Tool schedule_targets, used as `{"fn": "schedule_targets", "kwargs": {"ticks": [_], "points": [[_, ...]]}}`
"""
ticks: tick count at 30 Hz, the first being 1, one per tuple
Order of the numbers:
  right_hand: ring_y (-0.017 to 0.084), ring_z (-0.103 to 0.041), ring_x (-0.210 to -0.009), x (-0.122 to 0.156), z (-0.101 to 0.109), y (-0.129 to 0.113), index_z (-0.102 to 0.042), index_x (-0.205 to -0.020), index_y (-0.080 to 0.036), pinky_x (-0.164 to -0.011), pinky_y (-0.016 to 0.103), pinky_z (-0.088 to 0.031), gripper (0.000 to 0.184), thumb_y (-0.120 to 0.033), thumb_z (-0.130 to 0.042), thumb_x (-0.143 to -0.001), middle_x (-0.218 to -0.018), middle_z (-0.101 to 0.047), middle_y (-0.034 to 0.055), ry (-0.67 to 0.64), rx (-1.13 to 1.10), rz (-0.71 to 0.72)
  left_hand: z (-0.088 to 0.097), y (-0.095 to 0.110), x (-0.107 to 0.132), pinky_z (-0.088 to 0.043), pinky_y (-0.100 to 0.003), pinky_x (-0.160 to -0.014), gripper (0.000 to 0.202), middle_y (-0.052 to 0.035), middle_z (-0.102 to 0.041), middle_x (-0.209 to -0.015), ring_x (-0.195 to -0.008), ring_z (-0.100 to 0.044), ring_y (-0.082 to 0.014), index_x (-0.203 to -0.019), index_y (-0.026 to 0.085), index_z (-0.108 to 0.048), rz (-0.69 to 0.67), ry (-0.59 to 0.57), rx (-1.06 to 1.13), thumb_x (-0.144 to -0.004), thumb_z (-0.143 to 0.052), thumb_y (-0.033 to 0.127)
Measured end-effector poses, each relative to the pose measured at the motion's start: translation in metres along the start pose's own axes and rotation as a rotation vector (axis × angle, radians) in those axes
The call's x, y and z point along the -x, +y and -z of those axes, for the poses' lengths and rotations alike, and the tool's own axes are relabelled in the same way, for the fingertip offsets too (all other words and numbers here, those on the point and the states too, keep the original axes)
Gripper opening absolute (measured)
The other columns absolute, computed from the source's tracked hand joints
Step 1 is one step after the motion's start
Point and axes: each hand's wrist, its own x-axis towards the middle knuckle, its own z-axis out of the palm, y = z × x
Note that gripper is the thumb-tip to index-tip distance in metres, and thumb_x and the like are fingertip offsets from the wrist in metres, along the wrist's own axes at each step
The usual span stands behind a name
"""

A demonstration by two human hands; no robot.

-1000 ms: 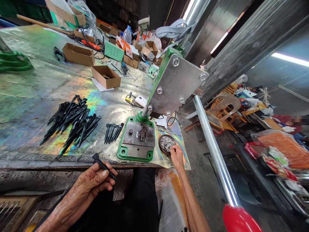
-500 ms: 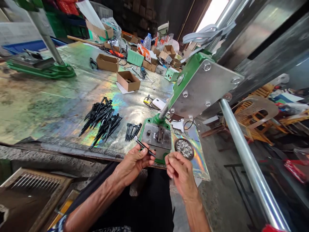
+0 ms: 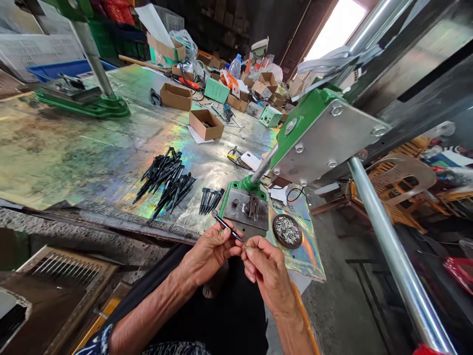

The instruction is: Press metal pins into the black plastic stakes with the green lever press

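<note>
My left hand (image 3: 210,251) is closed round a slim black pen-like rod (image 3: 228,227) with a rounded flat head, slanting down to the right. At its lower tip, my right hand (image 3: 265,261) pinches thumb against forefinger on a small thin pin, mostly hidden by the fingertips. Several similar black rods lie in a small row (image 3: 210,200), left of the green-based hand press (image 3: 247,211). A larger heap of black rods (image 3: 166,180) lies farther left. Right of the press base is a round dark dish (image 3: 287,230) of small silvery pins.
The press head (image 3: 325,135) leans over the right side, with a long steel bar (image 3: 399,251) slanting beside it. Small cardboard boxes (image 3: 206,125) and clutter fill the back of the table (image 3: 92,162). Another green press base (image 3: 84,103) stands far left.
My right hand has come in to the left, so its pinched fingers now meet the lower tip of the black rod. The whole view has shifted slightly, moving the table rightward in the picture.
</note>
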Motion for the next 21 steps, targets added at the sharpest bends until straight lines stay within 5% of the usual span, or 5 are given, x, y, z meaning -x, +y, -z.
{"fn": "schedule_targets", "kwargs": {"ticks": [12, 21], "points": [[0.006, -0.033, -0.047, 0.000, 0.000, 0.002, -0.053, -0.074, -0.016, -0.041, 0.021, -0.024, 0.021, -0.035, -0.060, -0.082, -0.067, -0.048, -0.0016, -0.038, 0.037, -0.026, 0.004, 0.004, 0.002, -0.055, -0.020, -0.059, 0.025, -0.0047, -0.067, -0.080, -0.066, -0.064, -0.0115, -0.085, 0.014, -0.054, -0.022, -0.030, -0.072, -0.071, -0.074, 0.020], [0.007, -0.030, -0.047, -0.006, 0.002, 0.012, -0.050, -0.072, -0.018, -0.041, 0.022, -0.024, 0.020, -0.034, -0.058, -0.081, -0.063, -0.044, -0.0032, -0.026, 0.106, -0.062, 0.005, 0.007, 0.005, -0.054, -0.026, -0.061, 0.022, -0.0047, -0.067, -0.081, -0.066, -0.064, -0.0148, -0.088, 0.016, -0.056, -0.215, -0.044, -0.380, -0.075, -0.069, 0.028]]}}
